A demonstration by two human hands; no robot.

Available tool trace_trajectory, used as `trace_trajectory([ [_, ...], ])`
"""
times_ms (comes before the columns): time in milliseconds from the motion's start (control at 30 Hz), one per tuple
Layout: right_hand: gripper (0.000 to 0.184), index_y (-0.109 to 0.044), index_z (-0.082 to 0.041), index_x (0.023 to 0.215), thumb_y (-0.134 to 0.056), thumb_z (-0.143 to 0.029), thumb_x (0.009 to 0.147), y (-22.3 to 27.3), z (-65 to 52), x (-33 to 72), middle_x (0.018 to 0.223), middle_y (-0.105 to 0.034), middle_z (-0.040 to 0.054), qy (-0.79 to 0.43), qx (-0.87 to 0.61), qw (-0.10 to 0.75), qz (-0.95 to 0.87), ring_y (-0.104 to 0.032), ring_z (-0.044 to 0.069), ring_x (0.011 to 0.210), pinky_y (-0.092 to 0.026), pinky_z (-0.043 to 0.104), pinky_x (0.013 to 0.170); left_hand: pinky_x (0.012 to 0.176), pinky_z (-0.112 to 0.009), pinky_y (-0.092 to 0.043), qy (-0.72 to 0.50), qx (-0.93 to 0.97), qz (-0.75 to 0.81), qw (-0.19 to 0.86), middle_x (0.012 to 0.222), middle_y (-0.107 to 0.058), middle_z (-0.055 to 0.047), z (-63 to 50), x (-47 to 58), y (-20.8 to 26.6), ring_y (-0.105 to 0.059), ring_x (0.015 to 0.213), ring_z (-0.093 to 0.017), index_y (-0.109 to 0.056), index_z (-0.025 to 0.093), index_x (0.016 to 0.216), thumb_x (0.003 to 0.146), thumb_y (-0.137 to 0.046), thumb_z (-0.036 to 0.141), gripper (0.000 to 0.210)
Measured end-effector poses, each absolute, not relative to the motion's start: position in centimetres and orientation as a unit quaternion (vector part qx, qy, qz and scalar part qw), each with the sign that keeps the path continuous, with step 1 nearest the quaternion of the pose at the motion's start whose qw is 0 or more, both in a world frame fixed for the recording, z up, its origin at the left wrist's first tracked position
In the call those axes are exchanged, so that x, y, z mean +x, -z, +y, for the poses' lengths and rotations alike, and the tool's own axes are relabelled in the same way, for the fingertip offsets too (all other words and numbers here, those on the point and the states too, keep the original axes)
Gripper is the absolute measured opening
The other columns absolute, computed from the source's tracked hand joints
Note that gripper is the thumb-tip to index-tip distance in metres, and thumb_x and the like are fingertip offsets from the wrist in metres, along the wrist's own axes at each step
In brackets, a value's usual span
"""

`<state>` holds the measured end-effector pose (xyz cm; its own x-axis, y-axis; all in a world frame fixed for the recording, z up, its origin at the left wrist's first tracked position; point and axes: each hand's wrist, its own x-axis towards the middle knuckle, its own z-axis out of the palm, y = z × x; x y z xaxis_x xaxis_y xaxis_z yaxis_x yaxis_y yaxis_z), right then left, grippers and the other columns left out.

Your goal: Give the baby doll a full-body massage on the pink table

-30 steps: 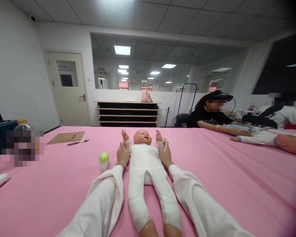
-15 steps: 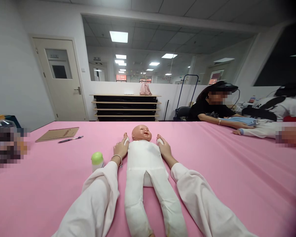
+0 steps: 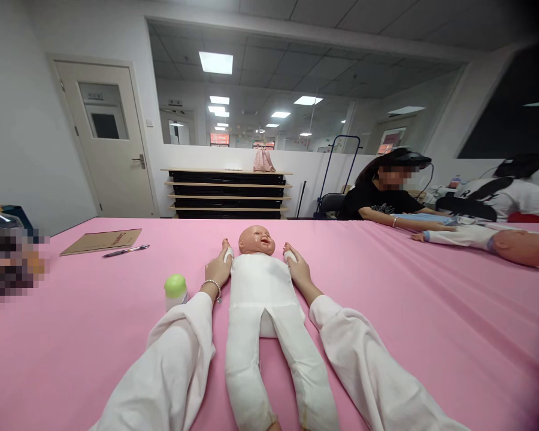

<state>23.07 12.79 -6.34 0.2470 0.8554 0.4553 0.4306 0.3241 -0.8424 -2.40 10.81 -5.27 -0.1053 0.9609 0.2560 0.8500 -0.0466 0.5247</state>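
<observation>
A baby doll [image 3: 265,287] with a white cloth body and a bare plastic head lies on its back on the pink-covered table [image 3: 117,323], head away from me. My left hand [image 3: 218,268] is closed around the doll's arm on the left side, thumb up along it. On the other side my right hand [image 3: 299,269] grips the doll's other arm. Both arms are bent up beside the head, and small plastic doll hands poke out above my grip. Close to my left wrist stands a small bottle [image 3: 175,288] with a green cap.
A brown notebook [image 3: 101,240] and a pen [image 3: 126,251] lie at the far left, near a blurred jar [image 3: 4,251]. At right, a person in black [image 3: 386,191] handles another doll [image 3: 516,244]. Behind the table are a shelf unit [image 3: 228,194] and a trolley [image 3: 339,173].
My hands keep their hold on the doll's arms with hardly any movement. The whole view has shifted slightly, and the other person's doll now shows its head clearly.
</observation>
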Motion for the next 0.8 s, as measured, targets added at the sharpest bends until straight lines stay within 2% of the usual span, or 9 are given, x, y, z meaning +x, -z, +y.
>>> trace_trajectory([
  [300, 0.043, -0.053, -0.025, 0.117, -0.044, -0.031, 0.075, 6.56, 13.08, 23.14, 0.116, -0.058, 0.0032, -0.169, -0.544, 0.572, -0.59, -0.053, 0.02, 0.107, -0.04, 0.038, 0.094, 0.08, -0.034, -0.037, -0.304, 0.66, 0.68, 0.101, 0.093, -0.066, -0.008, 10.7, -2.41, 5.32, -0.059, 0.091, -0.023, -0.027, 0.025, 0.135, 0.087, -0.021, 0.043, 0.052],
  [500, 0.043, -0.053, -0.024, 0.117, -0.045, -0.031, 0.075, 6.66, 13.26, 23.19, 0.114, -0.059, 0.0031, -0.18, -0.551, 0.571, -0.582, -0.052, 0.021, 0.108, -0.038, 0.04, 0.095, 0.079, -0.035, -0.037, -0.312, 0.66, 0.675, 0.106, 0.092, -0.066, -0.007, 10.67, -2.43, 5.33, -0.06, 0.088, -0.023, -0.018, 0.026, 0.138, 0.087, -0.022, 0.041, 0.053],
  [800, 0.041, -0.055, -0.026, 0.114, -0.047, -0.034, 0.074, 7.12, 13.65, 23.38, 0.112, -0.06, 0.0022, -0.185, -0.532, 0.59, -0.579, -0.053, 0.021, 0.107, -0.038, 0.041, 0.096, 0.075, -0.032, -0.038, -0.304, 0.656, 0.682, 0.107, 0.092, -0.066, -0.007, 10.66, -2.42, 5.38, -0.06, 0.086, -0.023, -0.023, 0.026, 0.137, 0.088, -0.021, 0.042, 0.052],
])
